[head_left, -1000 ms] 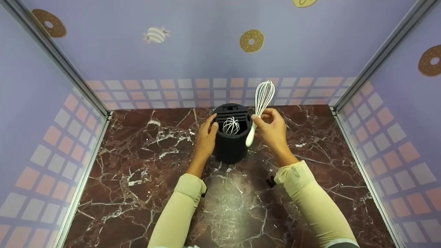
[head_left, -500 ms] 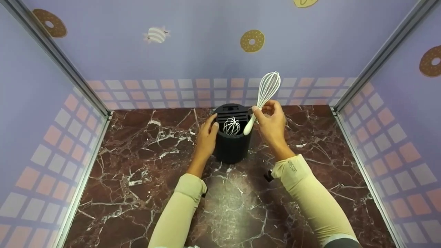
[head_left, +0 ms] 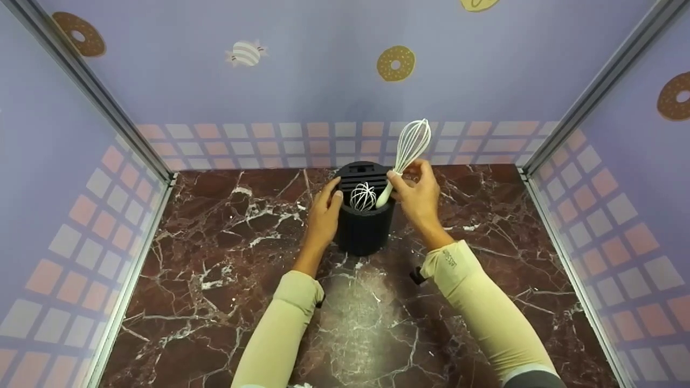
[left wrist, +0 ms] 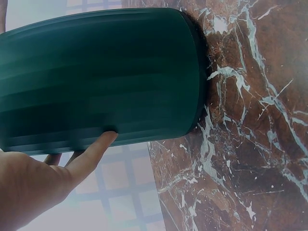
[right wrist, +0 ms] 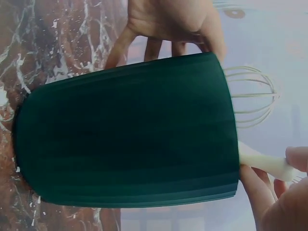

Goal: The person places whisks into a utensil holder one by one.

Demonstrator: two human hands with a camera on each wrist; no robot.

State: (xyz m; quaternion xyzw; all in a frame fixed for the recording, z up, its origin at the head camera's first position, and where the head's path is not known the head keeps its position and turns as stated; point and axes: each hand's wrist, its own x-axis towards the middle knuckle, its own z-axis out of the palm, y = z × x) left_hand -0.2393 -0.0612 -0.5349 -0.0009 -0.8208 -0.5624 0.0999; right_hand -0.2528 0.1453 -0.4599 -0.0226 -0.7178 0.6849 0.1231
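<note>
A dark ribbed utensil holder (head_left: pixel 364 237) stands upright on the marbled tabletop; the wrist views show it dark green. My left hand (head_left: pixel 322 218) rests against its left side, fingers spread near the rim. That hand (right wrist: pixel 175 19) also shows beyond the holder in the right wrist view. One whisk (head_left: pixel 363 198) stands in the front opening, its wire loops above the rim. My right hand (head_left: pixel 422 194) pinches a second, cream whisk (head_left: pixel 412 145) near the top of its handle, loops up and tilted right. The handle's end (head_left: pixel 383 200) is at the holder's mouth, beside the first whisk.
The holder's top (head_left: pixel 361 170) has several slots behind the front opening. Purple printed wall panels (head_left: pixel 323 81) close off the back and both sides of the brown marbled table (head_left: pixel 215 302). Metal rails (head_left: pixel 539 145) run along the corners.
The right hand has lifted the second whisk from beside the holder, then moved it left, bringing its handle end over the front opening. The left hand and the holder have stayed in place.
</note>
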